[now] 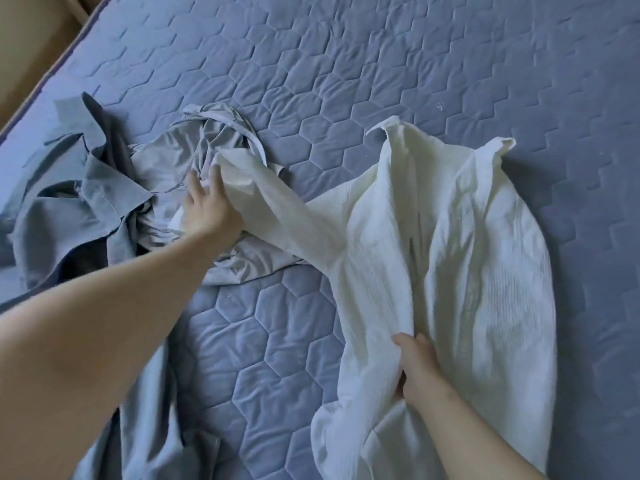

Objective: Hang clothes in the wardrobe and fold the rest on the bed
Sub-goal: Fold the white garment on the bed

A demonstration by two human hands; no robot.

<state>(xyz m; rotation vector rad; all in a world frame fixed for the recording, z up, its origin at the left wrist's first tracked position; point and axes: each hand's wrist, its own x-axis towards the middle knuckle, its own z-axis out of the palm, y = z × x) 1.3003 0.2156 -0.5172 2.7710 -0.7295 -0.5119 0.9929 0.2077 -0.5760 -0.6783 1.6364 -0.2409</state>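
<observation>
A cream ribbed shirt (467,258) lies spread on the blue quilted bed (381,64), its collar toward the far side. One sleeve (277,202) stretches left over a crumpled light grey garment (194,150). My left hand (207,206) rests at that sleeve's end, fingers extended over the cloth; whether the thumb pinches the sleeve is hidden. My right hand (420,368) grips the shirt's front edge near its lower part, fingers curled into the fabric.
A rumpled blue-grey shirt (76,202) lies at the left of the bed. More pale blue cloth (149,427) hangs at the near edge under my left arm. The bed's piped edge (52,74) and tan floor show at top left.
</observation>
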